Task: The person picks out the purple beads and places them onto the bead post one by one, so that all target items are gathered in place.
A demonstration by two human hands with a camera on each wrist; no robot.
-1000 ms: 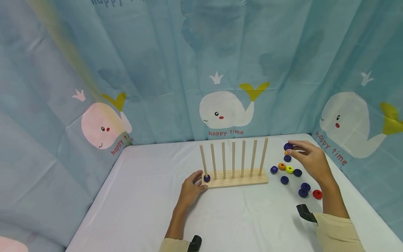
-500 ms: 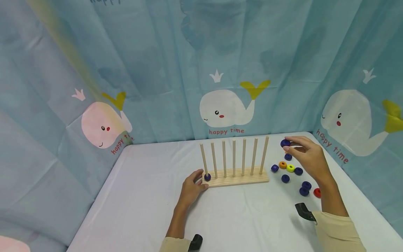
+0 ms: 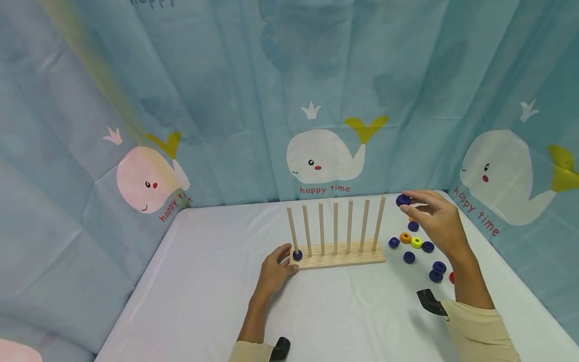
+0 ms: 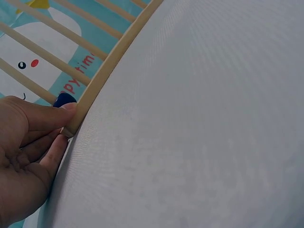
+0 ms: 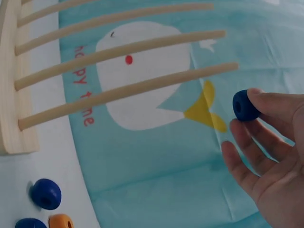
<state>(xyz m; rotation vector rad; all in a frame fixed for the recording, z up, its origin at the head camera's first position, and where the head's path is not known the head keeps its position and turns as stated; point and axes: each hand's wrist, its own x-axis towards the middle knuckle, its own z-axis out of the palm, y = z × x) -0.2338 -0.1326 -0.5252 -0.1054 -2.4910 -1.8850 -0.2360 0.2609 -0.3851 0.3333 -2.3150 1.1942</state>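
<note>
A wooden peg stand (image 3: pixel 348 260) with several upright pegs sits on the table. One dark blue bead (image 3: pixel 297 255) is around the foot of its leftmost peg. My left hand (image 3: pixel 273 272) grips the stand's left end, the thumb at the front edge, as the left wrist view also shows. To the right of the stand, raised to about the height of the peg tops, my right hand (image 3: pixel 438 221) pinches another blue bead (image 5: pixel 246 105) between thumb and fingertips. In the right wrist view that bead is apart from the nearest peg (image 5: pixel 142 92), its hole showing.
Several loose beads lie right of the stand: mostly dark blue ones (image 3: pixel 409 257), an orange bead (image 3: pixel 405 238), a yellow bead (image 3: pixel 416 242) and a red bead (image 3: pixel 452 277) partly hidden by the right wrist. A curtain (image 3: pixel 235 100) printed with whales hangs behind the white table (image 3: pixel 199 281).
My right hand has moved left and slightly up with the blue bead, closer to the pegs. The left hand stays on the end of the stand.
</note>
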